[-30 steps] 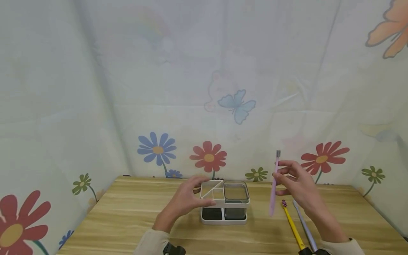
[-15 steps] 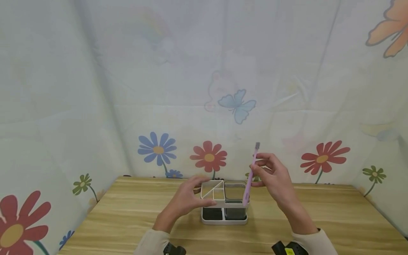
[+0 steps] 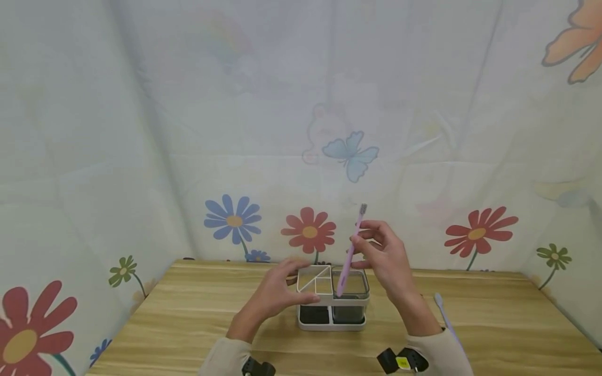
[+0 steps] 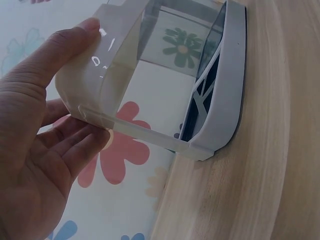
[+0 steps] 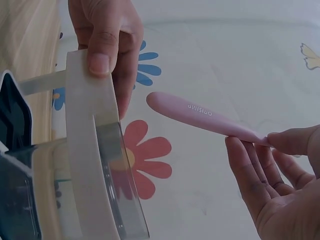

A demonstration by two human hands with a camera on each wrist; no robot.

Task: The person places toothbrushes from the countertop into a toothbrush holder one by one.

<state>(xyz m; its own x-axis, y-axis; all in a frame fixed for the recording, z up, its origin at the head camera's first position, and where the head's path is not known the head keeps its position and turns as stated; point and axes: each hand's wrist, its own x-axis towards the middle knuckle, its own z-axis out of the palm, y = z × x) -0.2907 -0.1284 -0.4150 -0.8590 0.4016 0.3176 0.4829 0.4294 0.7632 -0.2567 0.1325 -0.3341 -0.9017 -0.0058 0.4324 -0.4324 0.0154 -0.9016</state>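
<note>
My left hand grips the upper tier of a white two-tier toothbrush holder by its left side, thumb in front and fingers behind. The holder stands upright on the table, with a divided frame at its left and a clear cup at its right. Between thumb and fingertips, my right hand pinches a pink toothbrush, bristles up and tilted. In the right wrist view the toothbrush's handle end points at the holder's top, apart from it.
A light-blue toothbrush lies on the wooden table beyond my right forearm, which covers part of it. Close behind the table's far edge hangs a curtain printed with flowers and butterflies.
My right hand has carried the pink toothbrush leftward, from beside the holder to over its right part. The yellow toothbrush is now out of sight. My left hand stays on the holder.
</note>
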